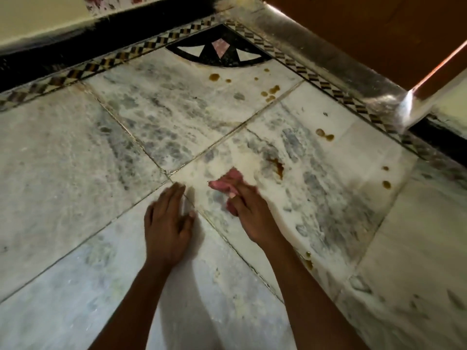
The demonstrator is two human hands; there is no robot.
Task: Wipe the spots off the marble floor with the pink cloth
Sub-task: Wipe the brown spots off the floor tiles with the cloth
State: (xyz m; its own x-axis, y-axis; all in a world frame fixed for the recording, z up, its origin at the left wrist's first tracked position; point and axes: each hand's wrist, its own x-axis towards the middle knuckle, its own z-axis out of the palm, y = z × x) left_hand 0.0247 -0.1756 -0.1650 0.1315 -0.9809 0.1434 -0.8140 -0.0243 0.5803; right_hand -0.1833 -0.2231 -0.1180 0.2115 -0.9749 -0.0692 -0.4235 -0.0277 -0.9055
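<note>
1. A dark skirting band (pixel 75 44) runs along the far left wall, with a checkered inlay border (pixel 106 62) at its foot marking the edge of the marble floor (pixel 63 160).
2. The floor is white marble with grey mottled veining, laid in large slabs with thin dark joints; wide bare slabs stretch out on the left.
3. The left hand (pixel 166 223) lies flat on the floor, fingers straight and close together, across a joint line, holding nothing.
4. The right hand (pixel 249 210) is just beside it, apart from it, fingers curled round the pink cloth (pixel 228 183), a small crumpled wad pressed on the floor; its outline is blurred.
5. A brown smear (pixel 278 165) lies near the cloth, to its right.
6. Round brown spots (pixel 214 77) dot the marble further off, near a black quarter-circle corner inlay (pixel 219 53), and more spots (pixel 324 134) lie to the right.
7. A shiny metal threshold strip (pixel 328 56) bounds the floor on the right.
</note>
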